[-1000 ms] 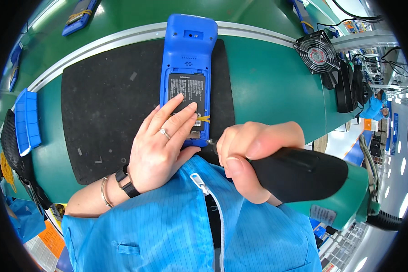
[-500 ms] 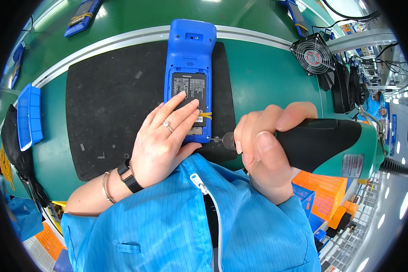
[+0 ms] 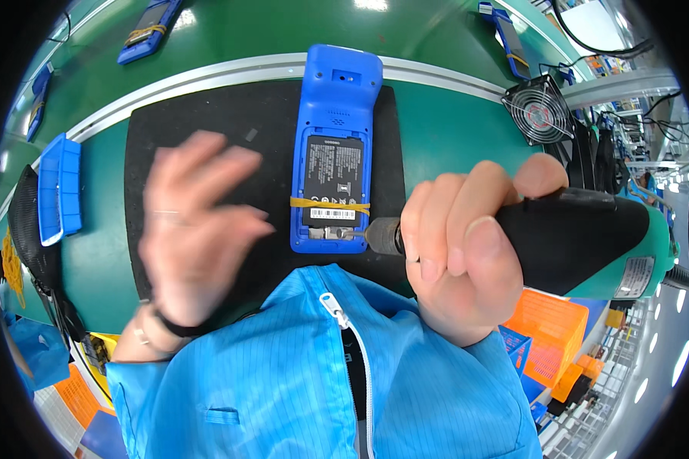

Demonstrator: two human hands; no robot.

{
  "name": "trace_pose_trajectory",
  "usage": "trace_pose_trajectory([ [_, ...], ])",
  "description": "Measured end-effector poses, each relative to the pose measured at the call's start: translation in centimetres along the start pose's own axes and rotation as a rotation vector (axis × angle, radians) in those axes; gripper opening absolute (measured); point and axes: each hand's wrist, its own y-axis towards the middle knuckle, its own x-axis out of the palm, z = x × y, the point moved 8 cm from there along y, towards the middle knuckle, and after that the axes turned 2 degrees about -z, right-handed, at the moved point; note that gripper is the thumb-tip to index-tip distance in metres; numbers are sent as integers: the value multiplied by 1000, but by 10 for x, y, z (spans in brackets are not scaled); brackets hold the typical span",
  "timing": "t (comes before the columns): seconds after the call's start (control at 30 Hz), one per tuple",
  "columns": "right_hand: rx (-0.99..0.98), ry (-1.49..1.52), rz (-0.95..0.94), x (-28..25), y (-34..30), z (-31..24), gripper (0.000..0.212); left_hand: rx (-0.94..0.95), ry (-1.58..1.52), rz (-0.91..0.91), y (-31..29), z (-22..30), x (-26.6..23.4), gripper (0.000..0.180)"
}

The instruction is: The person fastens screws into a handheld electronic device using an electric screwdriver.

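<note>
A blue handheld terminal (image 3: 339, 107) lies back side up on the black mat (image 3: 207, 115). Its back compartment is uncovered and shows a black battery (image 3: 333, 164). Round its lower part runs a yellow rubber band (image 3: 321, 203). My right hand (image 3: 467, 245) is wrapped round a black and green electric screwdriver (image 3: 578, 241). The tool's tip points left over the terminal's lower right edge; whether it touches cannot be made out. My left hand (image 3: 199, 222), smeared by motion, is left of the terminal, fingers apart and holding nothing.
A blue tray (image 3: 60, 191) and a black mesh bag (image 3: 32, 229) are at the left. A small fan (image 3: 540, 113) stands at the back right. Beyond the metal rail (image 3: 230, 73) lie more banded blue terminals (image 3: 149, 32). Orange crates (image 3: 547, 336) sit at lower right.
My left hand has lifted off the terminal and moved left, uncovering the battery and rubber band. The screwdriver's tip has shifted in over the terminal's lower edge.
</note>
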Motion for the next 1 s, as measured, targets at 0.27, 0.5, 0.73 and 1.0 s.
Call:
trace_pose_trajectory([
  [0.27,28,-240,-168,12,24,35,36,-639,616,316,-139,-229,-198,25],
  [0.5,15,-263,-157,13,24,57,35,-398,352,263,-53,-118,-86,26],
  [0.73,126,-493,-358,33,34,51,41,307,-155,-314,-33,37,45,32],
  [1.0,21,-95,-332,46,32,56,37,333,-40,-220,-45,40,60,32],
])
